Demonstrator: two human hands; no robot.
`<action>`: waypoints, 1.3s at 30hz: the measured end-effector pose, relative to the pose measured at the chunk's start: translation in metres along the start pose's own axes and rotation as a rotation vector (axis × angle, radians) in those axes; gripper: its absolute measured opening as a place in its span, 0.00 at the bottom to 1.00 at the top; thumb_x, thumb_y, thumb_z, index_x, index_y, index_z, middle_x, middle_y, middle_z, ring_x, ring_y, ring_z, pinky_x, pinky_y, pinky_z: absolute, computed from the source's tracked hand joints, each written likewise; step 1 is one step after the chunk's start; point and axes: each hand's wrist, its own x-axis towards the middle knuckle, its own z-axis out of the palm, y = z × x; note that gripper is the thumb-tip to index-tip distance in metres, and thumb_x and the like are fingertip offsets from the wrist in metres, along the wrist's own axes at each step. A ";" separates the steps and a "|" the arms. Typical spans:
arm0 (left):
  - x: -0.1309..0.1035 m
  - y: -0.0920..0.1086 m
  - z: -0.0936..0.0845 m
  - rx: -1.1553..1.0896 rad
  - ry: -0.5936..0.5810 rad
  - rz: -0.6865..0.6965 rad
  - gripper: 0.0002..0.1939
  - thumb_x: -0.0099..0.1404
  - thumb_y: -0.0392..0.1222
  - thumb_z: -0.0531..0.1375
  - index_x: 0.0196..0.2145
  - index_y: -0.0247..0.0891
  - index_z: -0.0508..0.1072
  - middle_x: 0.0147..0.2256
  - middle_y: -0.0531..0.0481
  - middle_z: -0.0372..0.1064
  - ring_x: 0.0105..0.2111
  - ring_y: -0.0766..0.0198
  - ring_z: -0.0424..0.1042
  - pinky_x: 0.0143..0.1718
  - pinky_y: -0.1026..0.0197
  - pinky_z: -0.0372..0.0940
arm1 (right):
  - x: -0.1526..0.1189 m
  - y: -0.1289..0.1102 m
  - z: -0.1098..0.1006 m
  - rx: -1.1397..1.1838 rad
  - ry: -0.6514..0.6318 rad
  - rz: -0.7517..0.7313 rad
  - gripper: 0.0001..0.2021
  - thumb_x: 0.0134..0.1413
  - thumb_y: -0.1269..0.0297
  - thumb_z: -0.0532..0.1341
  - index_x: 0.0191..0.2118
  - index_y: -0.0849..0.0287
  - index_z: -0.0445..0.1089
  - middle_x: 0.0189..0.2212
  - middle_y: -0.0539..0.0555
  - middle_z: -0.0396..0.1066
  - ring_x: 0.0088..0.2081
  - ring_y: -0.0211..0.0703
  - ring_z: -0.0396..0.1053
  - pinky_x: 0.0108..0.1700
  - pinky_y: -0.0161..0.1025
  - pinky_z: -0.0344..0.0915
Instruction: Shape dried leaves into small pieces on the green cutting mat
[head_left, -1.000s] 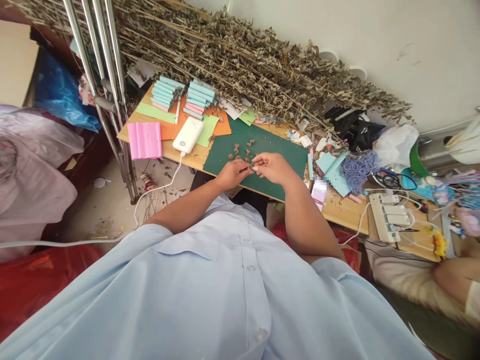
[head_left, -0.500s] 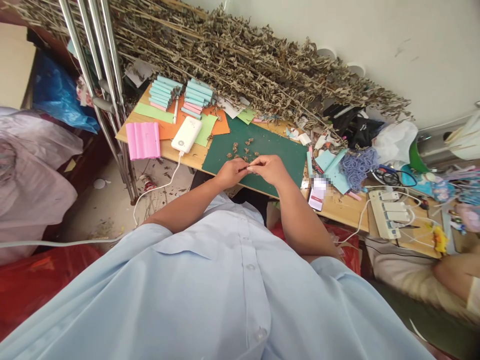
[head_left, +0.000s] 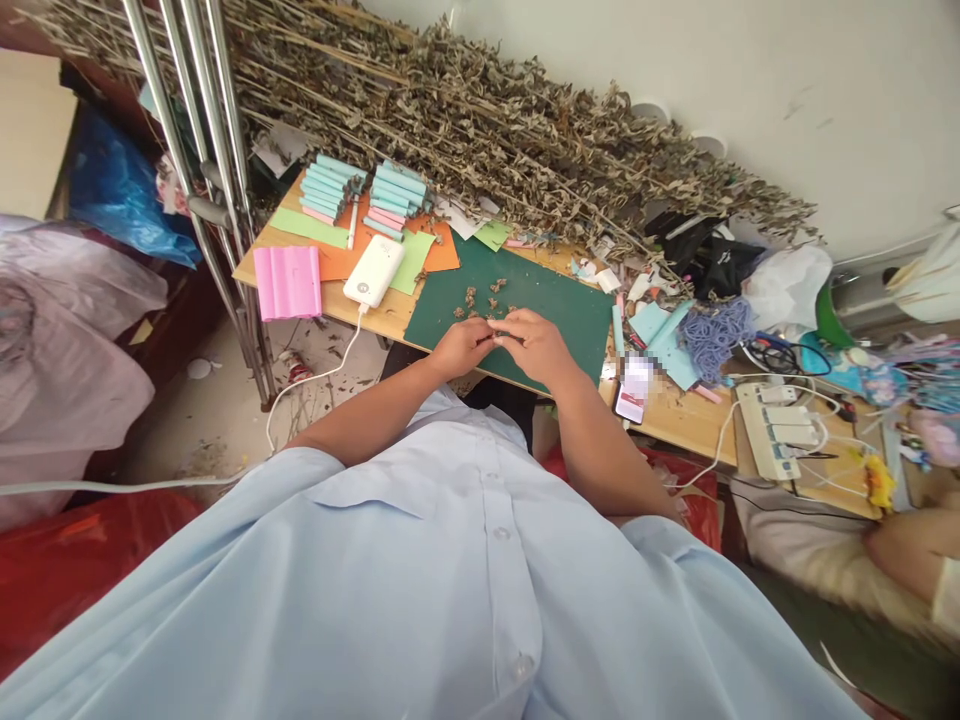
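Over the near edge of a green mat, my left hand and my right hand meet at the fingertips. Both are closed in a pinch, and whatever lies between the fingers is hidden or too small to name. Just beyond them, several crumpled bits of dried leaf lie on the mat. Left of the mat are a white power bank with a cable, and a folded pink paper. To the right, a phone with a lit screen rests by the table edge.
Dried leafy stalks are heaped along the back. Blue and pink paper rolls are stacked at the left. Metal poles stand beside the table. A purple yarn bundle and a power strip lie right, near another person's arm.
My right hand has shifted slightly, its fingers now more bent over the left fingertips. My left hand has barely moved.
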 end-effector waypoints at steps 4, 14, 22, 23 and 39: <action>0.001 0.002 0.000 -0.015 -0.004 0.008 0.24 0.75 0.56 0.55 0.31 0.36 0.76 0.29 0.46 0.69 0.32 0.61 0.69 0.37 0.60 0.63 | -0.002 0.002 0.000 -0.029 0.032 -0.067 0.09 0.63 0.62 0.64 0.44 0.50 0.83 0.42 0.54 0.78 0.44 0.47 0.76 0.50 0.45 0.73; 0.002 0.009 -0.004 -0.023 -0.020 -0.004 0.23 0.76 0.56 0.55 0.31 0.37 0.76 0.29 0.46 0.70 0.34 0.61 0.69 0.38 0.59 0.63 | -0.013 0.004 0.008 -0.123 0.098 -0.090 0.13 0.70 0.60 0.59 0.44 0.51 0.83 0.44 0.56 0.81 0.46 0.47 0.77 0.52 0.45 0.74; 0.001 0.007 -0.003 -0.011 -0.024 0.003 0.21 0.76 0.52 0.55 0.29 0.36 0.74 0.30 0.46 0.69 0.34 0.61 0.69 0.38 0.59 0.63 | -0.008 -0.001 0.013 -0.135 0.121 -0.073 0.10 0.66 0.63 0.62 0.42 0.52 0.83 0.41 0.55 0.78 0.42 0.46 0.76 0.47 0.44 0.73; 0.001 0.006 -0.003 -0.004 -0.023 0.001 0.21 0.76 0.51 0.55 0.29 0.36 0.74 0.29 0.46 0.69 0.33 0.61 0.69 0.38 0.59 0.63 | -0.007 -0.001 0.014 -0.112 0.133 -0.056 0.09 0.65 0.63 0.63 0.42 0.52 0.83 0.41 0.55 0.78 0.41 0.46 0.76 0.47 0.44 0.73; 0.001 0.004 -0.001 -0.023 -0.006 -0.013 0.17 0.75 0.49 0.57 0.36 0.36 0.80 0.33 0.45 0.74 0.36 0.60 0.72 0.41 0.59 0.66 | -0.026 0.002 0.012 -0.039 0.256 -0.096 0.10 0.67 0.57 0.63 0.44 0.51 0.82 0.41 0.55 0.79 0.43 0.45 0.77 0.50 0.44 0.74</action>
